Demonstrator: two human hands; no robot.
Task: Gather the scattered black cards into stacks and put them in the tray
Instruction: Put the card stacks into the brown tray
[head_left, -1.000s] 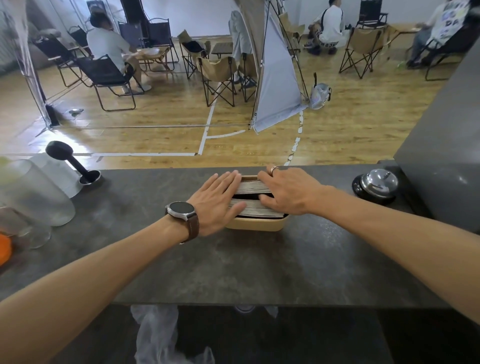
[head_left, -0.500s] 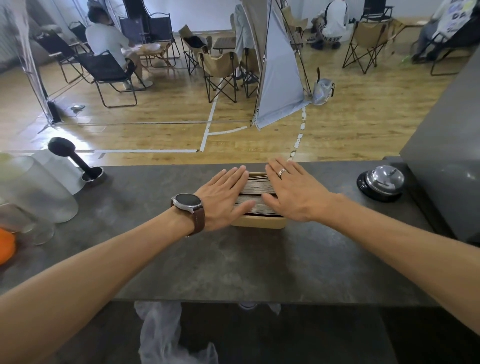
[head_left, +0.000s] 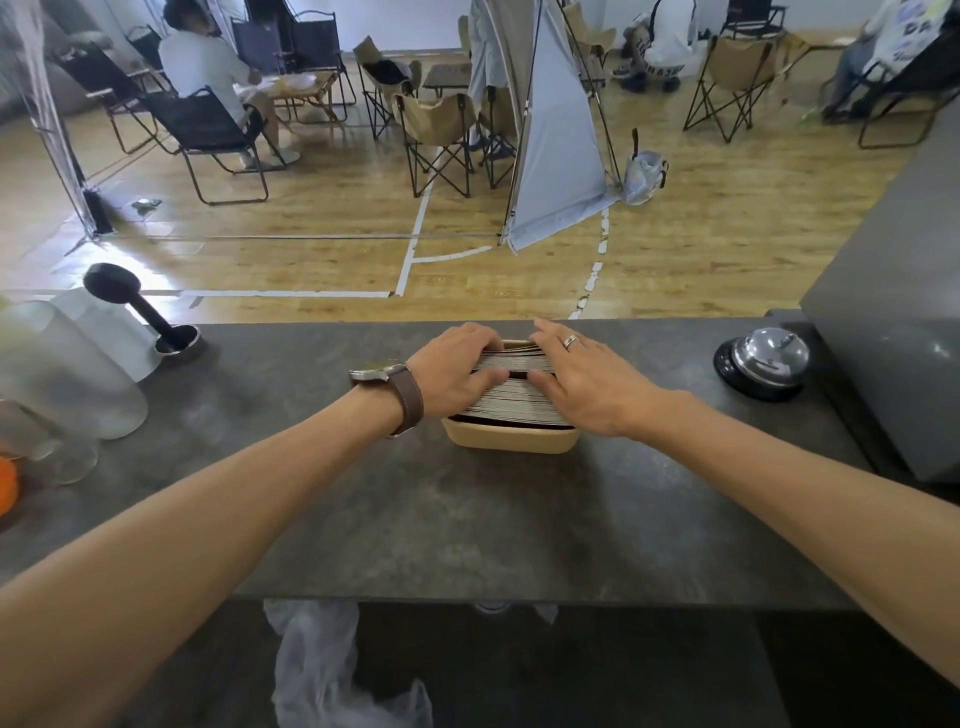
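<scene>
A beige tray (head_left: 511, 440) stands at the far middle of the dark counter (head_left: 467, 519). Two stacks of black cards (head_left: 514, 400) fill it, their pale edges facing me. My left hand (head_left: 457, 369), with a watch on its wrist, curls over the left side of the stacks, thumb pressed on the card edges. My right hand (head_left: 587, 379), wearing a ring, lies on the right side of the stacks, thumb on the near stack. Both hands press on the cards; the tray's left and right walls are hidden under them.
A silver call bell (head_left: 763, 364) sits at the right, next to a tall grey box (head_left: 893, 291). At the left stand frosted plastic containers (head_left: 67, 364) and a black tamper (head_left: 140, 312). Beyond the counter's far edge is a wooden floor with folding chairs and seated people.
Both hands went from lying flat with fingers spread over the tray to curling around the card stacks from each side. The view has dropped slightly closer.
</scene>
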